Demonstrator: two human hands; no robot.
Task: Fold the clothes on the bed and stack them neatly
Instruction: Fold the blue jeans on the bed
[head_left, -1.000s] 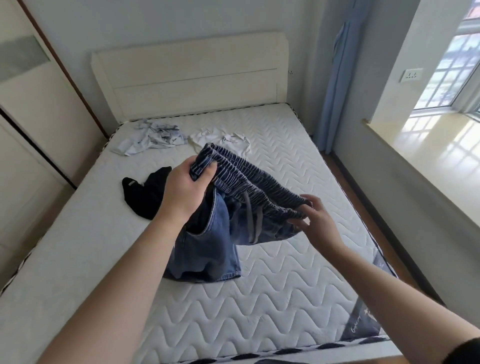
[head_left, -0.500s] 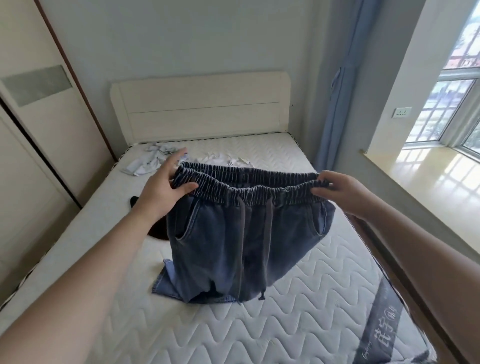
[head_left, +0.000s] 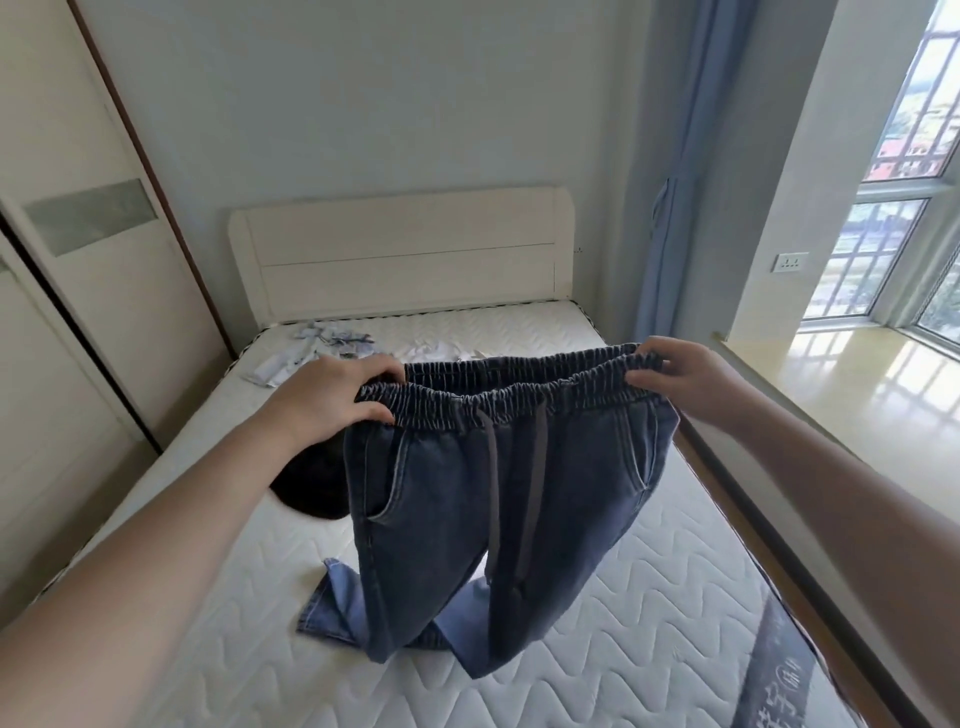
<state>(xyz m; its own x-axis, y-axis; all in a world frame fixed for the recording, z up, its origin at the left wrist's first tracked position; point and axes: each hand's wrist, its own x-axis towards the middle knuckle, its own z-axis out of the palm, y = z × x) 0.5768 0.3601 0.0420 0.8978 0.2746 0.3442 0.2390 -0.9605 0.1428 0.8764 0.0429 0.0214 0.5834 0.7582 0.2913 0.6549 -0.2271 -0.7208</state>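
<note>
Left hand (head_left: 332, 397) pinches the left end of the elastic waistband, thumb in front, fingers curled over the top. Right hand (head_left: 685, 376) grips the right end the same way. Denim trousers (head_left: 498, 499) hang between the two hands, held up above the mattress (head_left: 649, 613), waistband stretched nearly level.

Against half a second ago: trousers raised higher, more of the legs clear of the bed; waistband pulled wider and flatter. A second ago they were a bunched bundle at the left hand. View has tilted upward, with more wall and window in sight.

Count: two hands, one pair of trousers in the grip, three other garments lying on the bed. Black garment (head_left: 311, 488) beside the left wrist, partly hidden behind the trousers. Pale blue-and-white crumpled garment (head_left: 311, 351) near the headboard (head_left: 400, 254). White garment (head_left: 441, 351) just beyond the waistband, mostly hidden.

Materials: dark washed denim, gathered ribbed elastic waist, two grey drawcord ends hanging down the front, two slanted front pockets. Leg hems crumple on the mattress, showing a lighter inner side. Mattress white, quilted in wavy stitching. Headboard cream, flat panels. Blue curtain (head_left: 670, 208) at right.
</note>
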